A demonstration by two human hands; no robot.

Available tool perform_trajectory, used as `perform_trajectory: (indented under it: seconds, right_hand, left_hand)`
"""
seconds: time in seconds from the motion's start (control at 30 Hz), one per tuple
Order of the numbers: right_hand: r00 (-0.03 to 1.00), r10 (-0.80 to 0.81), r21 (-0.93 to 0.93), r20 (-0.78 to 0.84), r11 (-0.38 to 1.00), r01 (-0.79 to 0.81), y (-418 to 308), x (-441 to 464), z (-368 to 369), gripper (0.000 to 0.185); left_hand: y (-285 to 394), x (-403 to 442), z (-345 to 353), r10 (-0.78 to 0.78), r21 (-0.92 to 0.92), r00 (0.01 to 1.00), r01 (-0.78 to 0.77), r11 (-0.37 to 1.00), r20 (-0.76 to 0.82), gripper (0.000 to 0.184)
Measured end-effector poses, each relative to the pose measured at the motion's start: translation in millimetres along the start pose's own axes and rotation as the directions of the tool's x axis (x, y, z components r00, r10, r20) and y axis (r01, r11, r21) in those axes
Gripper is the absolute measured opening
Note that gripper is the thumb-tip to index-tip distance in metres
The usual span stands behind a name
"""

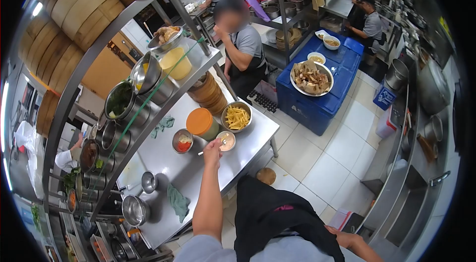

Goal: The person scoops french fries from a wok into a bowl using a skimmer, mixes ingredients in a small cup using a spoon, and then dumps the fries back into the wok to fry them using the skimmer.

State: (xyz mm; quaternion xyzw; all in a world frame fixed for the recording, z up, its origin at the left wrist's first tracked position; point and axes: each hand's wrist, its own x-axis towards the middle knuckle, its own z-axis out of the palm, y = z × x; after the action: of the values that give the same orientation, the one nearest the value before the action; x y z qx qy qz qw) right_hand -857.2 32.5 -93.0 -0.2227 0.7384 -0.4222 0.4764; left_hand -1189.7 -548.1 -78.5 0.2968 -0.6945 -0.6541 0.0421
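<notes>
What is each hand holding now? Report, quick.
Left hand: closed on a spoon.
Right hand: at the apron's edge, partly hidden; open or closed cannot be told.

White letters "AS" (298, 110) on blue cooler (313, 119)

Your left forearm (207, 200) stretches up from the lower middle of the frame, your left hand (212, 153) pinching near the centre. At lower right, your right hand (343, 237) is partly hidden.

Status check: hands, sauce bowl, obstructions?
Left hand holds spoon at sauce bowl. Right hand beside apron, grip unclear. Orange-lidded tub close by; nothing visibly blocking.
</notes>
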Motion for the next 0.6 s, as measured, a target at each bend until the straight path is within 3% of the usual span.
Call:
perform_trajectory:
  seconds: [0.07,0.13,0.2,0.27,0.3,0.37,0.43,0.5,0.6]
  right_hand:
    - [1.0,-0.024,0.083,-0.013,0.996,0.025,-1,3,0,0.111]
    - [0.999,-0.048,0.156,-0.021,0.986,0.051,-21,4,-9,0.112]
    - [0.998,-0.063,0.17,-0.012,0.983,0.065,-59,-7,-23,0.096]
    - [0.998,-0.06,0.178,-0.006,0.982,0.06,-43,-3,-21,0.096]
    - [0.998,-0.056,0.193,0.006,0.98,0.054,-36,-2,-19,0.096]
    - [1.0,-0.006,0.227,0.003,0.974,0.005,-35,-2,-18,0.096]
    - [0.999,0.038,0.258,0.0,0.965,-0.037,-34,-2,-14,0.096]
    - [0.993,0.116,0.433,-0.025,0.896,-0.094,-35,-4,-8,0.097]
    - [0.991,0.133,0.515,-0.018,0.851,-0.105,-51,-4,-10,0.104]
  left_hand:
    - [22,-28,10,-0.031,-0.305,0.993,0.063,0.95,0.11,0.023]
    - [54,-61,23,0.038,-0.409,0.979,0.049,0.911,0.202,0.022]
    - [88,-99,35,0.116,-0.514,0.953,0.047,0.857,0.28,0.02]
    - [126,-139,47,0.315,-0.629,0.857,0.014,0.777,0.408,0.014]
    - [145,-162,51,0.324,-0.634,0.853,0.011,0.773,0.41,0.014]
    - [183,-207,59,0.582,-0.738,0.653,-0.051,0.673,0.486,0.012]
    - [214,-248,67,0.74,-0.793,0.467,-0.124,0.596,0.483,0.011]
    - [241,-288,66,0.806,-0.83,0.328,-0.104,0.549,0.492,0.015]
    - [271,-312,75,0.903,-0.903,-0.004,-0.019,0.429,0.429,0.014]
